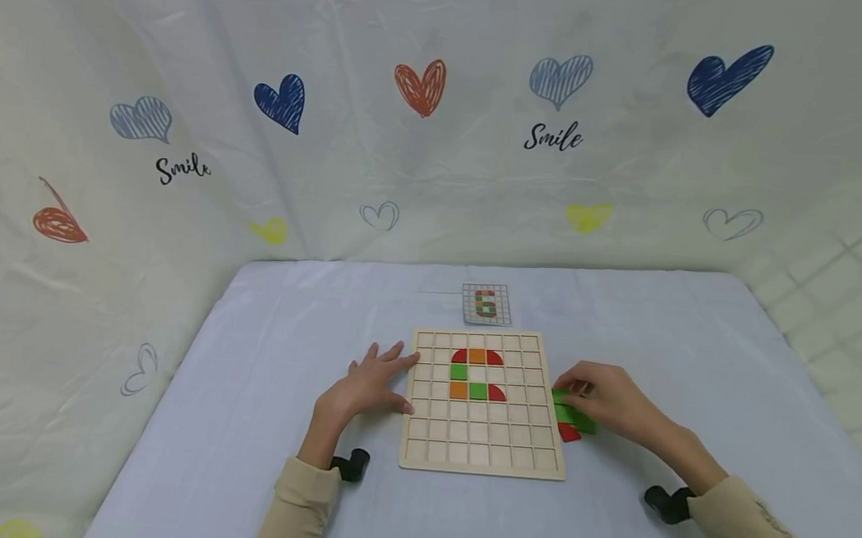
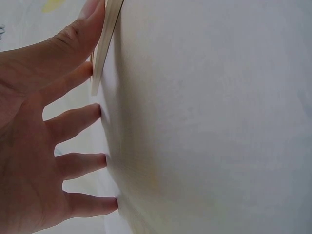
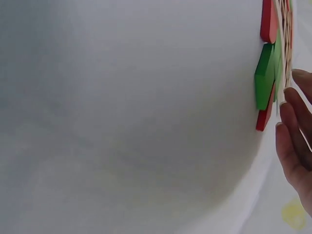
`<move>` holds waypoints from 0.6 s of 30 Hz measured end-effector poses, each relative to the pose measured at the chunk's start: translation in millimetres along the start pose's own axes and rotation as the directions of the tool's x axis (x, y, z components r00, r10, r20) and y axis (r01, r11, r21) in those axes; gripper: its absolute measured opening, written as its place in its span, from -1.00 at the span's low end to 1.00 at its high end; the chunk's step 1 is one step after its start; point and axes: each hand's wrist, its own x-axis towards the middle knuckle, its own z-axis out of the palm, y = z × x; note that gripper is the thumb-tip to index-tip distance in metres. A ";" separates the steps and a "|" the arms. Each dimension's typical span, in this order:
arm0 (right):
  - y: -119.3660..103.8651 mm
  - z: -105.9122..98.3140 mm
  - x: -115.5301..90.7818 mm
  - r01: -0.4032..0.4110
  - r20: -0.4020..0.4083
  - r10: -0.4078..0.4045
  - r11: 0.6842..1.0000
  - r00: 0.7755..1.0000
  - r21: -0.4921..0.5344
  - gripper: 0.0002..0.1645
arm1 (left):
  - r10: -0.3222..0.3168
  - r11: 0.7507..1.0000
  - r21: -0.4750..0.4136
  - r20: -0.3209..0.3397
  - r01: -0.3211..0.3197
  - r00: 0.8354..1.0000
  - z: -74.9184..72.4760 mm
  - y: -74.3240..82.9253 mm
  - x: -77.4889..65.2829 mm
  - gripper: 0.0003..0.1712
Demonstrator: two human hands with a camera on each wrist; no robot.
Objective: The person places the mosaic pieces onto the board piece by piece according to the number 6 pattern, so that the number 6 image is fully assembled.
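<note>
A wooden grid board [image 1: 427,452] lies flat on the table. Set in its cells are red quarter-round pieces [image 1: 495,358], orange squares [image 1: 458,390] and green squares [image 1: 478,391], forming part of a curved figure. My left hand [image 1: 367,384] has its fingers spread, with the thumb and forefinger at the board's left edge; the other fingertips rest on the cloth in the left wrist view. By the right edge, my right hand [image 1: 604,395] reaches over loose green pieces [image 1: 577,418] and a red piece [image 1: 569,433]. Its fingertips [image 3: 288,92] show apart, with nothing between them.
Behind the board lies a small pattern card [image 1: 505,306] with a coloured figure on a grid. A white cloth covers the table [image 1: 295,318]. At the back hangs a white curtain [image 1: 467,164] printed with hearts. Black wrist cameras [image 1: 668,504] sit at both cuffs.
</note>
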 end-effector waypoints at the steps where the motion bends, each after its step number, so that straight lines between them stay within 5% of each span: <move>1: 1.7 -0.4 -1.1 0.002 -0.007 -0.002 1.000 1.000 -0.005 -0.84 | -0.001 1.000 0.001 0.001 0.001 1.000 -0.1 0.4 0.2 0.02; 18: 9.6 9.7 5.4 -0.020 0.024 0.021 0.999 0.999 -0.029 -0.79 | -0.004 1.000 -0.004 0.003 0.004 1.000 2.2 -3.5 2.0 0.02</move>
